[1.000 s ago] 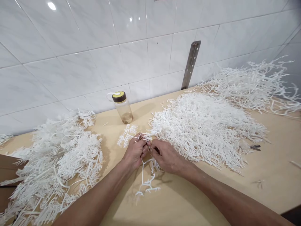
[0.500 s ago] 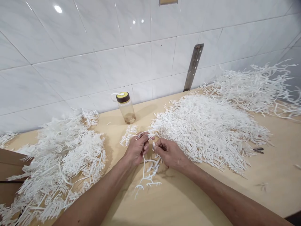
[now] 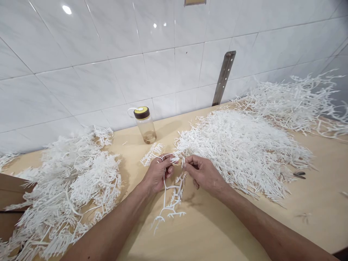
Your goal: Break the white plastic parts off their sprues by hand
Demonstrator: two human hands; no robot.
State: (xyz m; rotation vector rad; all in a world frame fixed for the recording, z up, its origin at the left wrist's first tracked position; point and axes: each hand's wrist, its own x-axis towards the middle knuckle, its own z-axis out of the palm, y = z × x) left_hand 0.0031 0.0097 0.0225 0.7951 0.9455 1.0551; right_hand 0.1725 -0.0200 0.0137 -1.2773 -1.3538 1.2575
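Note:
My left hand [image 3: 160,173] is closed on a white branched plastic piece [image 3: 165,195], whose forked stems hang down over the wooden table and also stick out to the upper left of the fingers. To its right, my right hand [image 3: 202,172] pinches a small white sprig [image 3: 183,162] between thumb and forefinger, a short way from the left fingertips. Whether that sprig is joined to the hanging piece cannot be made out. A large heap of white sprigs [image 3: 239,152] lies just beyond and right of my right hand.
Another white heap [image 3: 67,185] covers the left side, by a brown box [image 3: 12,203]. Looser white branches [image 3: 293,101] lie back right. A lidded bottle [image 3: 146,127] stands near the tiled wall. Small dark-handled cutters [image 3: 299,174] lie at the right. A metal bracket [image 3: 224,78] leans at the wall.
My right hand has shifted slightly to the right, away from my left hand, with the sprig in its fingers. My left hand and the hanging piece have moved a little to the left.

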